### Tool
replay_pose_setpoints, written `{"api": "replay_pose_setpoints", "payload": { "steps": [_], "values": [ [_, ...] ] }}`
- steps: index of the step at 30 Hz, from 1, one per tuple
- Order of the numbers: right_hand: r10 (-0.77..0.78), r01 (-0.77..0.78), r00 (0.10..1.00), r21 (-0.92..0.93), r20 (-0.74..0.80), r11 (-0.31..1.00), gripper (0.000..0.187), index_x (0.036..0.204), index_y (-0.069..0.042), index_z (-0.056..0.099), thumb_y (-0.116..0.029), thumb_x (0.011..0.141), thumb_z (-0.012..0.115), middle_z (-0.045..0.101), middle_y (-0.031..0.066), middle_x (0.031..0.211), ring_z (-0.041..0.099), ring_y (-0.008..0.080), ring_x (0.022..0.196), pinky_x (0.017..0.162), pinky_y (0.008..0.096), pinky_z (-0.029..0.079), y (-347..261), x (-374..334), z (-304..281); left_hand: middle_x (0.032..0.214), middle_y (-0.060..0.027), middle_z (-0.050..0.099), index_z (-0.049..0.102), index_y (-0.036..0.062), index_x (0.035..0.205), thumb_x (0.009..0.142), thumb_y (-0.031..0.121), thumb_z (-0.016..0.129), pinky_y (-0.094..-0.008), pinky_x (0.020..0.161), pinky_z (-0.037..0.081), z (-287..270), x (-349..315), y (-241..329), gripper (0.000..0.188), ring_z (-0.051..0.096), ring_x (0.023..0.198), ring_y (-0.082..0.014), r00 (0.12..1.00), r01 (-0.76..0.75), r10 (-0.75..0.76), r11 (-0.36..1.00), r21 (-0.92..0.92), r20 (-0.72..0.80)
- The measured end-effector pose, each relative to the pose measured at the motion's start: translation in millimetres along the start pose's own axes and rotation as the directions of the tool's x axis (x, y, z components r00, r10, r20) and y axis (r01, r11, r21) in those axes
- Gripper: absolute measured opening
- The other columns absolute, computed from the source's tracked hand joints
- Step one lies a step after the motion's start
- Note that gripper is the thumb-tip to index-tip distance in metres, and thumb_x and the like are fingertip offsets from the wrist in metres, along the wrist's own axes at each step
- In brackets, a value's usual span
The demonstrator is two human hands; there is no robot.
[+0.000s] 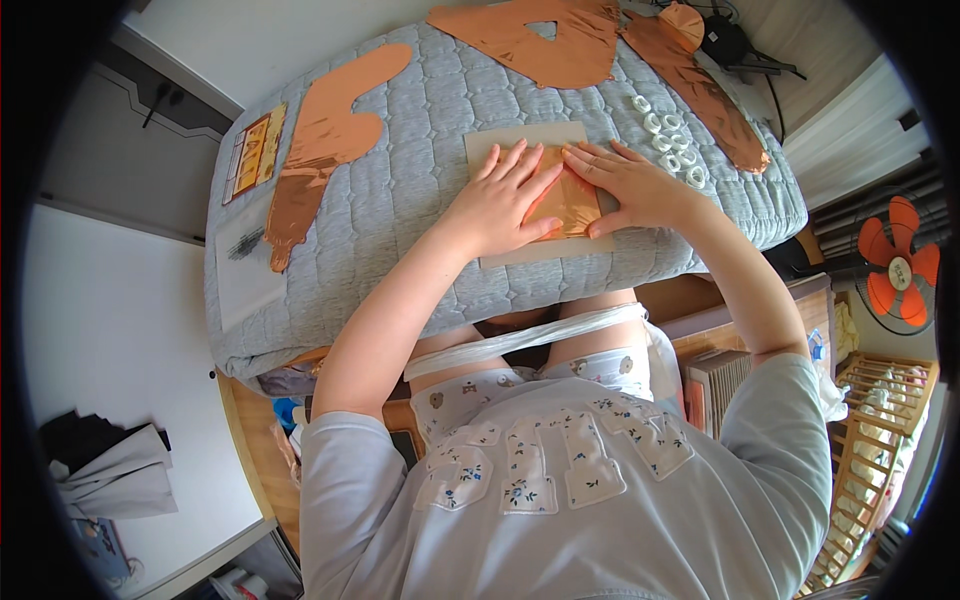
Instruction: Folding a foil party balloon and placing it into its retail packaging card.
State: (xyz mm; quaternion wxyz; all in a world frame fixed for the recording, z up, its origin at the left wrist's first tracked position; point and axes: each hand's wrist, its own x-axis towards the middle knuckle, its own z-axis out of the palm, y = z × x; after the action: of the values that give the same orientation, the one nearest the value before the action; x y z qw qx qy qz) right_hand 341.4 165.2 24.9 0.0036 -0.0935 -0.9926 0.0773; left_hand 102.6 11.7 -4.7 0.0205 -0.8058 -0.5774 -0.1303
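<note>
Foil piece [575,208]: copper-coloured, shiny, lightly creased, reddish near the fingers, edges partly covered. Lies flat on a beige board [550,253] on the grey quilted mattress [420,150]. I see left hand [502,203] and right hand [640,188] palm-down over it, fingers somewhat spread, thumbs out.

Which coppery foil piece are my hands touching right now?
The small foil piece on the pale board, under your left hand and right hand; the larger foil pieces lie untouched elsewhere on the quilted cover.
</note>
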Motion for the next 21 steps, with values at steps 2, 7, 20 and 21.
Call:
{"api": "replay_pose_setpoints", "payload": {
  "steps": [2, 7, 20, 21],
  "values": [
    [0.005, -0.006, 1.0, 0.007, 0.012, 1.0, 0.123, 0.167, -0.014, 0.02, -0.07, 0.074, 0.075, 0.029, 0.0085, 0.171, 0.025, 0.0269, 0.158, 0.13, 0.0515, 0.017, 1, 1, -2, 0.169, -0.0206, 0.029, 0.034, 0.0163, 0.163, 0.098, 0.057, 0.059, -0.0548, 0.128, 0.019, 0, 0, 0, 0.08, 0.023, 0.158, -0.0397, 1.0, -0.005, 0.005, 1.0, -0.007, -0.009],
    [0.027, -0.03, 0.999, 0.075, 0.043, 0.997, 0.122, 0.166, -0.014, 0.025, -0.071, 0.072, 0.078, 0.031, 0.0081, 0.17, 0.025, 0.0268, 0.158, 0.13, 0.0526, 0.017, -2, 3, -12, 0.166, -0.0208, 0.033, 0.037, 0.0149, 0.161, 0.097, 0.055, 0.062, -0.0525, 0.126, 0.024, -1, 1, -3, 0.079, 0.028, 0.155, -0.0396, 1.0, -0.013, 0.013, 0.999, -0.044, -0.007],
    [0.131, 0.066, 0.765, 0.278, -0.631, 0.958, 0.027, 0.113, -0.005, 0.072, -0.014, 0.088, 0.076, 0.07, 0.0123, 0.112, 0.067, 0.0323, 0.103, 0.094, 0.0425, 0.051, -122, -43, 41, 0.165, -0.018, 0.037, 0.039, 0.0152, 0.161, 0.104, 0.043, 0.053, -0.05, 0.126, 0.024, 4, 0, -8, 0.064, 0.032, 0.153, -0.0369, 0.999, -0.037, 0.036, 0.999, -0.014, -0.03],
    [0.134, 0.015, 0.77, 0.228, -0.624, 0.974, 0.033, 0.118, -0.006, 0.071, -0.018, 0.087, 0.076, 0.069, 0.0109, 0.119, 0.065, 0.0312, 0.111, 0.097, 0.0431, 0.049, -135, -42, 46, 0.164, -0.0181, 0.038, 0.041, 0.0153, 0.16, 0.105, 0.04, 0.052, -0.0497, 0.125, 0.025, 4, 0, -9, 0.061, 0.033, 0.153, -0.0366, 0.998, -0.048, 0.046, 0.999, -0.023, -0.05]
  ]
}}
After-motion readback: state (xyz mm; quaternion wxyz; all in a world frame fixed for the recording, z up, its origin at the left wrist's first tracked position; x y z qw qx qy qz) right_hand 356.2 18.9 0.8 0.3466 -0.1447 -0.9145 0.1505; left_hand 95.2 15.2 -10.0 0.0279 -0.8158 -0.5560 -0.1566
